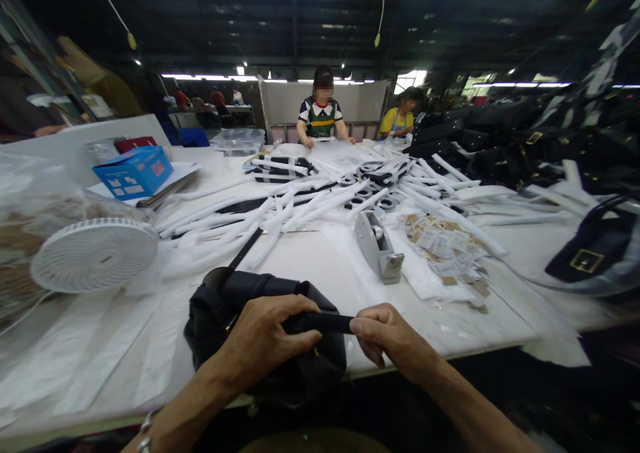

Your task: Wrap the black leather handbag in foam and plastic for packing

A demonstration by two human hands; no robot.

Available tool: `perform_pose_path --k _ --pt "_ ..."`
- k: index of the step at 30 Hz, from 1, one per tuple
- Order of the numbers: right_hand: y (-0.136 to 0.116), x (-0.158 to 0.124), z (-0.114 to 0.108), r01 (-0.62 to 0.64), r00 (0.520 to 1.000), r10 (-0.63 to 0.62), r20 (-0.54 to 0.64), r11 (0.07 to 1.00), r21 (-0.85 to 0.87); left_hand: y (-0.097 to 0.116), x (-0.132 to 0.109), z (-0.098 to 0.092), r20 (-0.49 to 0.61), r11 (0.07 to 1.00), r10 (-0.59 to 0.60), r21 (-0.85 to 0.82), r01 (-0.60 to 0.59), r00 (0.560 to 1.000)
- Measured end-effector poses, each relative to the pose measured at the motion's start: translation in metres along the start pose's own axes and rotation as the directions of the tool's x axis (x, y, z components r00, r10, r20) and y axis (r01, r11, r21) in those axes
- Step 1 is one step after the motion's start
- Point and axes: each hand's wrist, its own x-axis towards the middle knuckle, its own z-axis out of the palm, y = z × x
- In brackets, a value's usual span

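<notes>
A black leather handbag (235, 306) lies at the near edge of the white table (310, 259). My left hand (260, 339) rests on the bag with its fingers closed round a black strap (325, 322). My right hand (390, 339) pinches the other end of the same strap between thumb and fingers. The strap runs level between both hands, just above the bag. A second thin black strap (245, 249) leads away from the bag toward the table's middle.
A grey tape dispenser (377, 246) stands just beyond my hands. White-wrapped straps (300, 203) and a heap of small tags (445, 243) cover the middle. A white fan (93, 253) and blue box (134, 171) sit left; black bags (590, 253) right. Two people work at the far end.
</notes>
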Motion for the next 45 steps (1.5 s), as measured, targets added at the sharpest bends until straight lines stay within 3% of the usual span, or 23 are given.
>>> perform_pose_path --k 11,13,16,19,22,25,28,30,33,45 --pt "0.017 -0.027 -0.016 -0.048 0.998 0.051 -0.037 0.996 0.071 -0.002 -0.001 -0.002 0.046 0.993 -0.041 -0.106 0.045 0.998" --pt "0.017 -0.029 -0.02 -0.089 0.996 0.088 -0.011 0.996 -0.013 -0.001 -0.002 -0.003 0.041 0.995 -0.034 -0.093 0.038 0.999" --pt "0.005 -0.027 -0.022 -0.116 0.993 0.116 -0.018 0.941 -0.318 0.0 -0.003 -0.003 0.035 0.999 0.0 -0.036 0.001 0.999" --pt "-0.018 -0.021 -0.012 0.021 0.996 -0.067 -0.059 0.819 -0.574 0.0 -0.002 0.0 0.05 0.999 0.046 0.024 -0.047 0.998" --pt "-0.037 -0.009 0.011 0.134 0.974 -0.218 -0.057 0.766 -0.628 0.002 0.0 0.002 0.055 0.994 0.092 0.046 -0.094 0.994" --pt "-0.039 0.007 0.032 0.122 0.977 -0.194 -0.087 0.845 -0.521 0.003 0.0 0.001 0.044 0.996 0.09 -0.005 -0.089 0.995" --pt "-0.026 0.017 0.039 0.075 0.994 -0.092 -0.063 0.971 -0.225 0.001 -0.003 -0.001 0.042 0.991 0.034 -0.129 -0.028 0.999" --pt "-0.014 0.018 0.039 0.031 0.999 -0.032 -0.03 0.999 -0.026 -0.001 -0.006 -0.002 0.05 0.981 -0.003 -0.195 0.012 0.999" --pt "-0.004 0.015 0.036 -0.031 0.999 0.033 -0.011 0.99 0.141 -0.004 -0.01 -0.002 0.056 0.971 -0.051 -0.231 0.062 0.997" --pt "-0.008 0.013 0.044 -0.019 0.98 0.013 -0.197 0.999 -0.031 -0.004 -0.008 -0.008 0.124 0.963 -0.117 -0.226 0.143 0.985"
